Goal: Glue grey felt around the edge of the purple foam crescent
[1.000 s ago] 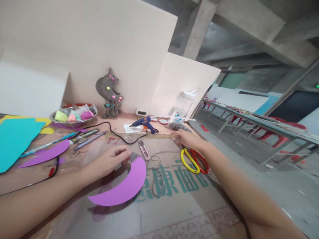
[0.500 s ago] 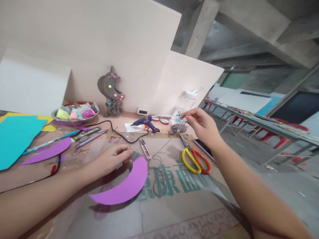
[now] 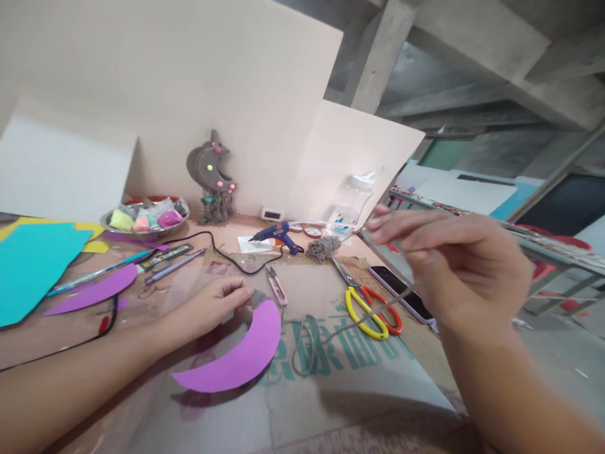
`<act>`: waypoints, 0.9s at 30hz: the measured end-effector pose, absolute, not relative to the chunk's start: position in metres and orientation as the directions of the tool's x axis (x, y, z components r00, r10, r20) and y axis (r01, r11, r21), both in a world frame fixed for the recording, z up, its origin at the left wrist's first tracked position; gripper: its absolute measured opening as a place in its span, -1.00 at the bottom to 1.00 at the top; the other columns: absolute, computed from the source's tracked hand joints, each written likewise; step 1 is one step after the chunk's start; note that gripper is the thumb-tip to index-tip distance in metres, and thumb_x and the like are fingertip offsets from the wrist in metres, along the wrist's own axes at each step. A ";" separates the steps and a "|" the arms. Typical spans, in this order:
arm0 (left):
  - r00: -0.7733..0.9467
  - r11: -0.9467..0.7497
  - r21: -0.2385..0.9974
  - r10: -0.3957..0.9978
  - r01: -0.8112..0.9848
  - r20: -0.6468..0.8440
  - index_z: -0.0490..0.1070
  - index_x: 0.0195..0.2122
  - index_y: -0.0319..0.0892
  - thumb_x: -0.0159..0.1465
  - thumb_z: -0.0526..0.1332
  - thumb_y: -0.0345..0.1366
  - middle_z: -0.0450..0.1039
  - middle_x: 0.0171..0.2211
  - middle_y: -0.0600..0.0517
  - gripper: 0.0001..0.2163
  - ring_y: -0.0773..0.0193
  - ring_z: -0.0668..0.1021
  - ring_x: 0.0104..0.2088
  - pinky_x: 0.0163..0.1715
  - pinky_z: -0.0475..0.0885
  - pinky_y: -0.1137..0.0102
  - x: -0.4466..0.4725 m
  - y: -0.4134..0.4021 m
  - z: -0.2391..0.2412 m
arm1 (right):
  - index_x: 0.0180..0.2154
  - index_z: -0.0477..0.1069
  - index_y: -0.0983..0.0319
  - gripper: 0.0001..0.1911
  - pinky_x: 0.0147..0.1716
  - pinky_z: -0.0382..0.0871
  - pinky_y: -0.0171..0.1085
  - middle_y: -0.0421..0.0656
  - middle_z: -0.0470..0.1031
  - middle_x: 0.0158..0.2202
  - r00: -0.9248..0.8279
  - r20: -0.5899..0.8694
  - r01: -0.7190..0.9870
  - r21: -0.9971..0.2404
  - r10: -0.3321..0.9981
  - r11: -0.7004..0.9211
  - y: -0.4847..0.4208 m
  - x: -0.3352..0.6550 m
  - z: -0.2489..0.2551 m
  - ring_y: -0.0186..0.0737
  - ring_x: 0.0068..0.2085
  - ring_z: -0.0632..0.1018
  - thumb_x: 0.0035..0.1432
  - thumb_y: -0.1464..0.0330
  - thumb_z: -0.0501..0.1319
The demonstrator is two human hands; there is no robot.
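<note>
My left hand (image 3: pixel 210 307) rests on the table with fingers curled, pressing the upper tip of a purple paper crescent (image 3: pixel 241 356). My right hand (image 3: pixel 449 265) is raised close to the camera, fingers pinched on a thin grey string (image 3: pixel 331 332). The string runs down from the hand to a loop on the cardboard and back to a ball of twine (image 3: pixel 322 248). Yellow-and-red scissors (image 3: pixel 366 302) lie under the raised hand, and small pink thread snips (image 3: pixel 275 285) lie beside the crescent.
A blue glue gun (image 3: pixel 278 234) with a black cord, a bowl of coloured clay (image 3: pixel 144 219), pens, teal paper (image 3: pixel 33 268), another purple crescent (image 3: pixel 92 290), a phone (image 3: pixel 401 290), a clear bottle (image 3: pixel 352 198) and a brown moon ornament (image 3: pixel 210 173) stand against white boards.
My right hand left the table by the scissors, picked up the string near the twine ball and pulled it up toward the camera. The left hand stayed on the crescent.
</note>
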State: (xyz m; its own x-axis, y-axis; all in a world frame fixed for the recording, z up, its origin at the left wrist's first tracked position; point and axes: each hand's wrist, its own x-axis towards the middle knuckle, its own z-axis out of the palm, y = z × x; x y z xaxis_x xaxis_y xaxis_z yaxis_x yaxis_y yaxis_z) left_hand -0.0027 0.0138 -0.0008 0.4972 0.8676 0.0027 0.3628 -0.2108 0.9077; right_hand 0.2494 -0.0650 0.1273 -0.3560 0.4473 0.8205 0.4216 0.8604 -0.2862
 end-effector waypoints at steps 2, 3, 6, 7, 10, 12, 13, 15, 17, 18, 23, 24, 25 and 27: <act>0.511 -0.219 0.915 0.859 0.338 0.017 0.23 -0.58 -0.16 0.22 0.04 -0.11 0.36 -0.61 0.10 -0.70 0.34 0.37 -0.60 -0.59 0.23 0.46 -0.003 0.014 -0.002 | -0.13 0.40 0.10 -0.72 -0.13 0.46 -0.17 -0.21 0.51 -0.20 -0.552 0.587 0.474 -0.363 0.592 0.802 -0.059 0.255 0.127 -0.26 -0.21 0.55 0.16 0.51 0.11; 0.521 -0.226 0.918 0.853 0.325 0.026 0.23 -0.58 -0.16 0.23 0.03 -0.11 0.36 -0.61 0.10 -0.69 0.34 0.38 -0.59 -0.57 0.24 0.46 -0.003 0.014 -0.002 | -0.05 0.36 0.10 -0.67 -0.22 0.47 -0.24 -0.21 0.51 -0.16 -0.612 0.424 0.546 -0.384 0.668 0.745 -0.053 0.260 0.126 -0.30 -0.26 0.55 0.17 0.50 0.10; 0.535 -0.237 0.920 0.844 0.312 0.036 0.21 -0.58 -0.16 0.24 0.02 -0.12 0.36 -0.61 0.10 -0.69 0.34 0.38 -0.57 -0.54 0.26 0.46 -0.003 0.015 -0.003 | 0.06 0.29 0.09 -0.59 -0.28 0.42 -0.29 -0.17 0.49 -0.08 -0.458 0.164 0.843 -0.234 0.874 0.485 -0.025 0.283 0.115 -0.30 -0.31 0.55 0.19 0.47 0.03; 0.533 -0.232 0.920 0.846 0.316 0.030 0.21 -0.58 -0.16 0.23 0.02 -0.12 0.36 -0.60 0.10 -0.70 0.34 0.37 -0.58 -0.55 0.26 0.46 -0.003 0.015 -0.003 | 0.02 0.34 0.11 -0.61 -0.25 0.40 -0.29 -0.14 0.50 -0.08 -0.347 0.114 0.921 -0.142 0.931 0.361 -0.015 0.292 0.109 -0.24 -0.23 0.55 0.18 0.47 0.03; 0.515 -0.215 0.921 0.857 0.324 0.018 0.20 -0.58 -0.16 0.21 0.03 -0.12 0.32 -0.61 0.12 -0.70 0.35 0.36 -0.57 -0.54 0.25 0.46 -0.002 0.014 -0.002 | -0.18 0.48 0.23 -0.75 -0.27 0.36 -0.24 0.01 0.55 -0.18 -0.051 -0.065 0.995 0.087 0.997 0.057 0.015 0.315 0.082 -0.05 -0.20 0.56 0.12 0.45 0.11; 0.505 -0.207 0.923 0.863 0.324 0.017 0.20 -0.60 -0.16 0.19 0.05 -0.12 0.30 -0.62 0.12 -0.71 0.35 0.35 -0.57 -0.55 0.25 0.46 -0.001 0.014 -0.001 | -0.18 0.48 0.31 -0.74 -0.26 0.35 -0.19 0.11 0.55 -0.19 -0.001 -0.055 0.995 0.102 0.999 0.006 0.032 0.323 0.061 0.06 -0.19 0.56 0.13 0.35 0.13; 0.499 -0.204 0.924 0.866 0.323 0.016 0.20 -0.60 -0.16 0.18 0.05 -0.11 0.29 -0.63 0.12 -0.71 0.34 0.35 -0.58 -0.55 0.25 0.46 -0.001 0.014 -0.001 | -0.09 0.44 0.29 -0.68 -0.21 0.35 -0.19 0.10 0.52 -0.12 -0.001 -0.043 0.995 0.096 0.999 0.005 0.039 0.325 0.050 0.06 -0.13 0.54 0.15 0.29 0.13; 0.501 -0.201 0.926 0.865 0.318 0.015 0.19 -0.61 -0.16 0.17 0.06 -0.11 0.30 -0.63 0.12 -0.71 0.34 0.35 -0.58 -0.55 0.25 0.46 -0.001 0.014 0.000 | 0.07 0.31 0.23 -0.57 -0.14 0.33 -0.20 0.04 0.49 -0.04 -0.005 -0.032 0.997 0.080 0.999 0.007 0.050 0.328 0.033 0.00 -0.05 0.51 0.18 0.25 0.11; 0.506 -0.205 0.926 0.863 0.317 0.018 0.19 -0.61 -0.16 0.17 0.05 -0.11 0.30 -0.64 0.12 -0.71 0.34 0.35 -0.58 -0.54 0.26 0.45 0.000 0.014 0.000 | 0.14 0.22 0.21 -0.52 -0.10 0.33 -0.20 0.00 0.50 -0.06 0.006 -0.048 0.997 0.072 0.999 -0.003 0.057 0.333 0.023 -0.04 -0.05 0.51 0.19 0.28 0.11; 0.508 -0.208 0.925 0.861 0.319 0.018 0.19 -0.61 -0.16 0.17 0.05 -0.11 0.29 -0.63 0.13 -0.71 0.34 0.35 -0.57 -0.53 0.26 0.45 0.000 0.014 0.000 | 0.13 0.22 0.22 -0.53 -0.10 0.34 -0.18 0.00 0.50 -0.08 0.019 -0.066 0.997 0.072 0.998 -0.014 0.059 0.337 0.020 -0.05 -0.07 0.51 0.18 0.30 0.13; 0.508 -0.194 0.920 0.861 0.340 -0.006 0.19 -0.59 -0.16 0.18 0.03 -0.10 0.28 -0.62 0.13 -0.71 0.34 0.35 -0.56 -0.54 0.25 0.46 0.000 0.014 0.001 | -0.08 0.38 0.30 -0.70 -0.17 0.43 -0.12 -0.02 0.45 -0.09 0.080 -0.148 0.995 0.075 0.986 -0.069 0.063 0.365 0.025 -0.17 -0.16 0.51 0.21 0.27 0.15; 0.508 -0.198 0.919 0.861 0.342 -0.004 0.19 -0.59 -0.16 0.19 0.03 -0.11 0.28 -0.62 0.13 -0.71 0.34 0.35 -0.56 -0.54 0.25 0.46 0.000 0.014 0.001 | -0.10 0.41 0.32 -0.71 -0.16 0.42 -0.11 0.02 0.46 -0.11 0.083 -0.127 0.995 0.071 0.988 -0.074 0.063 0.370 0.026 -0.12 -0.16 0.52 0.20 0.28 0.16; 0.510 -0.202 0.918 0.860 0.341 0.000 0.18 -0.59 -0.16 0.19 0.03 -0.12 0.28 -0.62 0.13 -0.71 0.34 0.35 -0.56 -0.53 0.25 0.46 0.000 0.014 0.002 | -0.08 0.41 0.34 -0.69 -0.14 0.41 -0.08 0.07 0.47 -0.11 0.079 -0.085 0.995 0.064 0.993 -0.073 0.063 0.373 0.028 -0.05 -0.13 0.52 0.18 0.29 0.16; 0.511 -0.202 0.919 0.860 0.339 0.001 0.18 -0.60 -0.16 0.19 0.04 -0.12 0.27 -0.62 0.13 -0.71 0.34 0.34 -0.57 -0.54 0.24 0.46 0.000 0.014 0.002 | 0.07 0.31 0.37 -0.55 -0.04 0.34 -0.05 0.18 0.40 0.01 0.035 0.037 0.999 0.040 0.999 -0.037 0.065 0.375 0.027 0.07 0.00 0.46 0.17 0.32 0.13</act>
State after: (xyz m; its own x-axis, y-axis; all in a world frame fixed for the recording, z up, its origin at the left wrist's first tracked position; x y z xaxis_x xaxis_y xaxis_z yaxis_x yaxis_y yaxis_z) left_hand -0.0001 0.0136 0.0016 0.5111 0.8595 0.0007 0.3387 -0.2021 0.9189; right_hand 0.3750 0.0646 0.0272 0.0352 0.9987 0.0369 0.9985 -0.0366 0.0395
